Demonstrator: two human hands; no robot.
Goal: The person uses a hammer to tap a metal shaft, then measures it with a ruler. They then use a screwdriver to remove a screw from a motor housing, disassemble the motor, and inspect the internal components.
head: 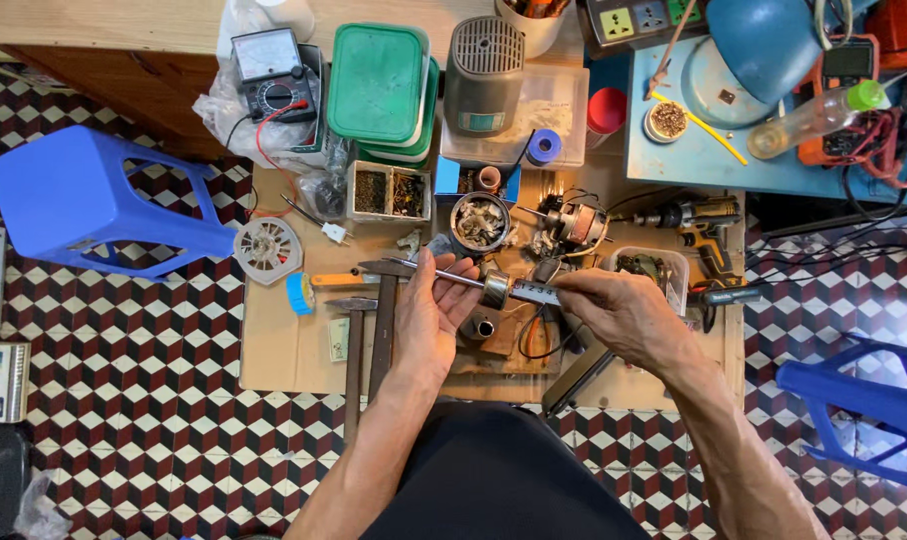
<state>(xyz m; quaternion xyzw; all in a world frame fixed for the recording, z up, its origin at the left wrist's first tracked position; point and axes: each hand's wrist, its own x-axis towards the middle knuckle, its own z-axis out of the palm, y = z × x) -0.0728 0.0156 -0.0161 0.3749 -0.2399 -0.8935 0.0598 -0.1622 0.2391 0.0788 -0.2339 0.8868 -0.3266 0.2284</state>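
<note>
Hands meet over the middle of a low wooden board (293, 350) laid on a tiled floor, and the work in hand looks like measuring or fitting a small metal ring on a slim steel caliper. Left hand (428, 315) lies palm up with its fingers curled around the near end of the caliper (473, 281), which runs level from left to right between the 2 hands. Right hand (618, 310) pinches the far end of that tool, thumb and forefinger closed on its slider. Metal ring (494, 289), a short shiny sleeve like a bearing or bushing, sits around or against the bar midway between the hands; whether the jaws already clamp it cannot be told from this height. So both grips are closed on the same tool, none released. Judging by this, the step is the gauging itself, and the next move would call for a steady left hold while the right thumb eases the slider until it seats on the ring without tilting it. Just beyond the hands stand a round tin of scrap parts (480, 221) and a small motor rotor (573, 225); 2 hammers (355, 340) lie to the left.
</note>
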